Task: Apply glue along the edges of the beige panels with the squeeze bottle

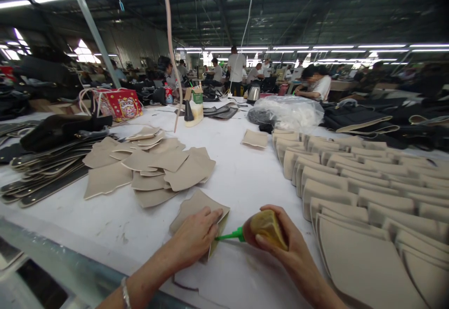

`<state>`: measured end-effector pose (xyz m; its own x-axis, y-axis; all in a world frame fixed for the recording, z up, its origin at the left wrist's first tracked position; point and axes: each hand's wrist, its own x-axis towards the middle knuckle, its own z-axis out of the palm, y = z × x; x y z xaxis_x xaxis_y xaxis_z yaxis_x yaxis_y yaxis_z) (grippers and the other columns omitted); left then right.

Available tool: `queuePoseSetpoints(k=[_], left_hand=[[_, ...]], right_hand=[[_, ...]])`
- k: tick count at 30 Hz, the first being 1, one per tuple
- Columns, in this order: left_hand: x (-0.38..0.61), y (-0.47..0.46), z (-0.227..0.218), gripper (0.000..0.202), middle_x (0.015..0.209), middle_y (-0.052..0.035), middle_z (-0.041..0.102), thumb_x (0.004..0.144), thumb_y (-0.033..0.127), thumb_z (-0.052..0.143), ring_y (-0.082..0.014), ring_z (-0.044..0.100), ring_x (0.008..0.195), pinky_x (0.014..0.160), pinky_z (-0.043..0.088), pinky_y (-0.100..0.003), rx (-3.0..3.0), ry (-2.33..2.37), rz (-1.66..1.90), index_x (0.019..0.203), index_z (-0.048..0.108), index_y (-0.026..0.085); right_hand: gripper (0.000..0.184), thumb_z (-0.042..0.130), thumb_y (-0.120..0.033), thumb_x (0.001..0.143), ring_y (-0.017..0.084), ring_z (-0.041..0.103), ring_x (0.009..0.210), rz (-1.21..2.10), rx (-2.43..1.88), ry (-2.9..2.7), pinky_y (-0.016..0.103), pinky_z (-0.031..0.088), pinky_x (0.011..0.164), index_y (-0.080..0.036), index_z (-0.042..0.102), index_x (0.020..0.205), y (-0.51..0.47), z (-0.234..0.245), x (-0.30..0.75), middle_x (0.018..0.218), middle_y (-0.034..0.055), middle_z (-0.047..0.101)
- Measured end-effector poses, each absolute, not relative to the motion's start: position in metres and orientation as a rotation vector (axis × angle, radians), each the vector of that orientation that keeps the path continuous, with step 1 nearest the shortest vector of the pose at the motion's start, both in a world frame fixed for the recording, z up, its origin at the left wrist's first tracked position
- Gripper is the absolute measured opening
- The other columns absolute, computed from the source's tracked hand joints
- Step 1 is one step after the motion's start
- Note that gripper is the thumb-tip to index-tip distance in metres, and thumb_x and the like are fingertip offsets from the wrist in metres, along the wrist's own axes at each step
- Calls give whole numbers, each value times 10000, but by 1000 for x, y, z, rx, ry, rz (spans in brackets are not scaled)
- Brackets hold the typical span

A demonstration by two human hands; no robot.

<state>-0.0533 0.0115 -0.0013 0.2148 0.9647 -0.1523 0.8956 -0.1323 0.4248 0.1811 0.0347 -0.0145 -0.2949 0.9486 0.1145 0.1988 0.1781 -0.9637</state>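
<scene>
My left hand [199,231] lies over a beige leather-like piece [196,204] near the table's front edge, fingers bent and pressed together on it, holding it down. The piece's right edge is folded or raised beside my fingertips. My right hand [286,236] is wrapped round a squeeze bottle [261,228] of amber liquid, which looks like glue. The bottle is tilted to the left. Its thin green nozzle [231,235] points at the piece's right edge, its tip right by my left fingers. Whether liquid is coming out, I cannot tell.
Loose beige pieces [154,164] lie in a heap beyond my left hand. Overlapping rows of curved pieces [351,196] cover the right side. Black strips [45,168] are stacked left. Farther back stand a glue container [194,114], a kettle [253,94] and a plastic bag [291,112].
</scene>
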Motion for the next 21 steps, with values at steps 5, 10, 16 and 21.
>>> queuePoseSetpoints(k=[5,10,16,21], left_hand=[[-52,12,0,444,1017,-52,585,934,293,258,-200,598,927,825,430,-303,2053,1717,221,1322,472,264],[-52,12,0,442,1020,-51,587,934,296,258,-198,598,933,839,429,-301,2044,1715,226,1319,474,269],[-51,12,1,451,1025,-57,590,918,264,268,-206,601,946,854,434,-318,2040,1711,238,1310,490,245],[-52,14,-4,439,1049,-56,604,914,274,293,-199,591,980,890,420,-309,2026,1696,288,1298,505,246]], right_hand=[[488,686,-455,777,205,557,783,963,-1165,-1612,308,443,715,-244,429,1136,46,-15,183,911,1,555],[484,676,-450,792,203,561,817,915,-1177,-1680,305,440,743,-259,426,1159,43,-22,186,974,5,562],[475,680,-446,790,191,551,795,918,-1162,-1616,296,435,740,-261,433,1152,43,-20,186,927,-12,558],[474,771,-375,701,189,546,738,1167,-1098,-1429,293,429,692,-231,522,1077,44,-21,184,835,-20,591]])
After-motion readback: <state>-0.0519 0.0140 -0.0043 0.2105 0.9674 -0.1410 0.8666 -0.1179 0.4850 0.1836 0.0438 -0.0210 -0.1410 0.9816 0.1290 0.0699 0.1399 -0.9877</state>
